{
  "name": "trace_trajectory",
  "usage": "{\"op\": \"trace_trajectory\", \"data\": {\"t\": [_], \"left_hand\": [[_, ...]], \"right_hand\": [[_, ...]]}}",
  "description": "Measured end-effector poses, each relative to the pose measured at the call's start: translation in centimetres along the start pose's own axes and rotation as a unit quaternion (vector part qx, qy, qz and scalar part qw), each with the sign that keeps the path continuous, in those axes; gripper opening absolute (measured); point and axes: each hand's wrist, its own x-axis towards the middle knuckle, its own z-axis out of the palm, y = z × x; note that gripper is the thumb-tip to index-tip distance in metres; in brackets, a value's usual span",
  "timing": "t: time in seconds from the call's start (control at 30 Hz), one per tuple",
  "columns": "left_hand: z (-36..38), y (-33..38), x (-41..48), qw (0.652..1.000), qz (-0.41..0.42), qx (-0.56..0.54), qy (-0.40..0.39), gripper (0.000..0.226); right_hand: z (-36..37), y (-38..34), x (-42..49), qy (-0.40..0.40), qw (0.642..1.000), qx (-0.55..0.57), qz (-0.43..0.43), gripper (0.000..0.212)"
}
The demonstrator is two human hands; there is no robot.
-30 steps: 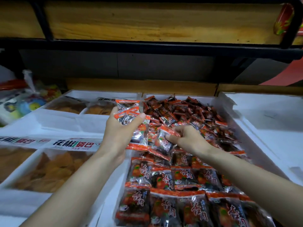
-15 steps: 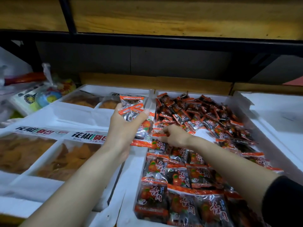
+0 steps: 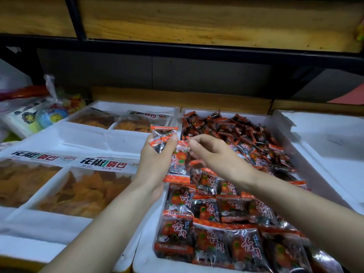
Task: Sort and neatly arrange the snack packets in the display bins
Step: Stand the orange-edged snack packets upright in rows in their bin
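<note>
— What sort of place is this?
— A shop. White foam bins [image 3: 146,251] stand side by side under a wooden shelf [image 3: 197,20] on a black metal frame.
— And the stock?
— One bin holds scores of identical red packets [image 3: 246,142]; others hold big printed-label bags [image 3: 92,192] of crisps.

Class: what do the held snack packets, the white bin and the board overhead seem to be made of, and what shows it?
Snack packets: thin glossy plastic film; clear patches glint, ends are crimped. White bin: probably foam, matte and thick-walled. Board overhead: wood or wood-look panel; grain shows.
</note>
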Motion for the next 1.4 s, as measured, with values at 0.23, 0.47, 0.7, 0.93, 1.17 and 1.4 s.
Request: {"op": "trace_trajectory", "data": {"t": [0.23, 0.47, 0.7, 0.93, 1.17, 1.4], "left_hand": [[2.0, -1.3, -1.2, 0.995, 0.072, 0.035, 0.061, 0.026], [3.0, -1.2, -2.4, 0.979, 0.151, 0.067, 0.119, 0.065], [3.0, -1.6, -2.7, 0.994, 0.096, 0.014, 0.052, 0.025], [2.3, -2.4, -3.1, 0.99, 0.121, 0.067, 0.03, 0.075], [0.0, -1.0, -2.8, 0.986, 0.126, 0.077, 0.077, 0.056], [-0.6, -0.4, -3.0, 0.985, 0.124, 0.089, 0.085, 0.053]], "right_hand": [[-0.1, 0.1, -1.8, 0.017, 0.997, 0.013, 0.08, 0.043], [1.2, -0.4, -3.8, -0.018, 0.989, 0.113, 0.096, 0.012], [-1.8, -0.3, -4.2, 0.037, 0.961, 0.252, 0.108, 0.022], [-4.7, 1.7, -2.3, 0.166, 0.969, 0.173, 0.059, 0.028], [-5.7, 4.1, -0.9, 0.051, 0.993, -0.103, -0.005, 0.016], [-1.8, 5.6, -0.1, -0.152, 0.959, -0.236, -0.031, 0.021]]}}
